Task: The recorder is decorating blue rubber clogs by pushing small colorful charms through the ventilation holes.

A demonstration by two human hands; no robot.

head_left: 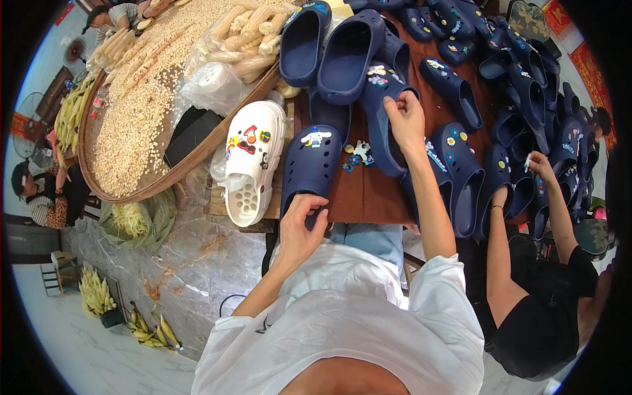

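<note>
Evidently, 2 navy clogs lie near on the brown table [359,197]: the near clog [309,168] is pinched at its heel by the left hand [301,227], the right clog [382,125] is gripped at its rim by the right hand [406,118]. Light, soft foam is judged; rims are best held.

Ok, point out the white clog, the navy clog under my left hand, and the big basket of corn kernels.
white clog [253,161], head view, on its strapped upper with charms.
navy clog [311,164], head view, on its perforated top.
basket [172,172], head view, on its woven rim.

Left hand [301,220] near body, fingers curled, right hand [405,118] extended forward, fingers gripping
</note>
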